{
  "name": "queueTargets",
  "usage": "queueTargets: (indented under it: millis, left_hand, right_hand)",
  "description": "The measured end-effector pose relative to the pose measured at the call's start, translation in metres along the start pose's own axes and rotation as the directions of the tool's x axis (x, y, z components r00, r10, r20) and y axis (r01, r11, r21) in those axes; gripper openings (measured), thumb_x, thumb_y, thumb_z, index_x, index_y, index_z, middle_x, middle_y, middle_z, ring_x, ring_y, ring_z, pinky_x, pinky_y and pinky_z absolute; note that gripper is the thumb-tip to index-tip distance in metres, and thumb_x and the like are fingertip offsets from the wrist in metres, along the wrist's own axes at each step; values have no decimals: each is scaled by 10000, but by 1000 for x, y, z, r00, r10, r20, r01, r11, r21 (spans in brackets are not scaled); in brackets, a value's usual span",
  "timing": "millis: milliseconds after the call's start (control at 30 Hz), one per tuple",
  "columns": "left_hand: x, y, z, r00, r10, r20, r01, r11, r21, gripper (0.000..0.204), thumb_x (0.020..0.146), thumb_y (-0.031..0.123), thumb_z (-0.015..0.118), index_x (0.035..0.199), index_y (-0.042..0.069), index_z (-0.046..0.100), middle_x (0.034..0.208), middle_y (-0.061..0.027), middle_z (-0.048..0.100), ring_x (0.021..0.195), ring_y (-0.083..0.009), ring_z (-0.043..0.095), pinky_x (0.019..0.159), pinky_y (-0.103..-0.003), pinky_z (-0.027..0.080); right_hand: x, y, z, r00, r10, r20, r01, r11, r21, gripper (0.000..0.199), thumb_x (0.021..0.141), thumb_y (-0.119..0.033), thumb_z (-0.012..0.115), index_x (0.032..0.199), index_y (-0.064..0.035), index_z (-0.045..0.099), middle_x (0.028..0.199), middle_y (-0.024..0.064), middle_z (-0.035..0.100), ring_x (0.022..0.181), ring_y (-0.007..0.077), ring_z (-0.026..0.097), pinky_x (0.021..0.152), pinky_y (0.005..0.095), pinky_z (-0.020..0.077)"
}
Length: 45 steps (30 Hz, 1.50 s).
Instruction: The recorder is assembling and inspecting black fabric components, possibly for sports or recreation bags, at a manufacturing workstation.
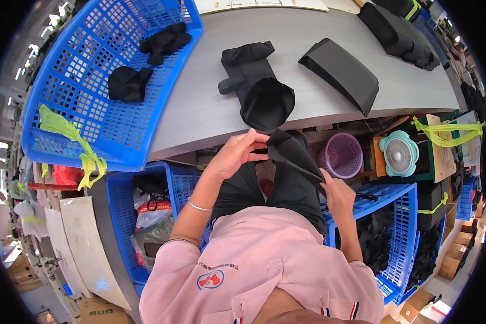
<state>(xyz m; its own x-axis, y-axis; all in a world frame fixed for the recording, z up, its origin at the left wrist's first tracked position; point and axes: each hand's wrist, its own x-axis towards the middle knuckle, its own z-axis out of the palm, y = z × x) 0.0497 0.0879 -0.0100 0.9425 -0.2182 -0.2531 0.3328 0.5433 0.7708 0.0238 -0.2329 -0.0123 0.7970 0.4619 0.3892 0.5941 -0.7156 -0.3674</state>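
In front of my lap, a folded black fabric piece [295, 154] hangs slantwise with a sharp crease along it. My right hand [337, 189] grips its lower right end between thumb and fingers. My left hand [237, 154] is at its upper left end, thumb and fingers apart, the fingertips close to or touching its edge. Just beyond, on the grey table, lies a black sewn fabric piece [248, 67] with a rounded, open near end [268, 102]. Farther right rests a flat, folded black piece [343, 74].
A blue basket [170, 89] with black pieces stands at the table's left. A black stack [397, 38] lies far right. Below are a purple bin [341, 155], a small teal fan [398, 154], and blue crates at my left [119, 216] and right [407, 237].
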Motion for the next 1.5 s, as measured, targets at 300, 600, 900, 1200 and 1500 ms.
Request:
queueTargets:
  millis: [300,600,900,1200,1500]
  left_hand:
    - [-1,-5,-6,987,-113,-110,144,928,343,176,804,4,768,903,63,635,829,13,636,668,-68,601,597,-214,488]
    - [9,22,-36,770,637,-19,-262,343,902,175,870,124,714,1035,127,771,1310,-142,584,1011,-215,619,814,-289,524]
    - [64,5,-17,753,638,-159,-143,395,907,286,849,60,705,1133,75,729,1236,-175,636,952,-267,676,774,-334,523]
    - [40,-4,45,595,595,541,-559,-177,810,396,785,-19,631,1152,105,711,1152,-93,665,920,-272,684,738,-354,570]
    - [-8,-17,53,621,501,603,-629,-141,764,550,722,-96,614,1238,86,671,1225,-105,635,888,-250,644,734,-328,549]
  right_hand:
    - [5,14,-16,923,-378,69,377,857,-353,633,742,-65,669,1362,-166,599,813,47,551,634,166,499,571,297,391]
    - [19,21,-9,976,-193,-99,162,951,-262,580,754,-33,677,1330,-79,615,731,41,508,614,194,526,561,330,433]
    - [53,-42,68,996,77,37,-69,979,-194,494,919,-154,663,1394,-73,552,690,80,576,525,228,605,462,349,475]
    - [102,-47,83,991,91,96,-67,972,-227,338,807,-85,650,1141,-36,664,735,127,637,562,286,653,478,382,510]
    - [127,1,130,954,277,115,-248,514,821,209,824,-94,654,1021,-24,653,991,108,693,930,221,670,764,367,540]
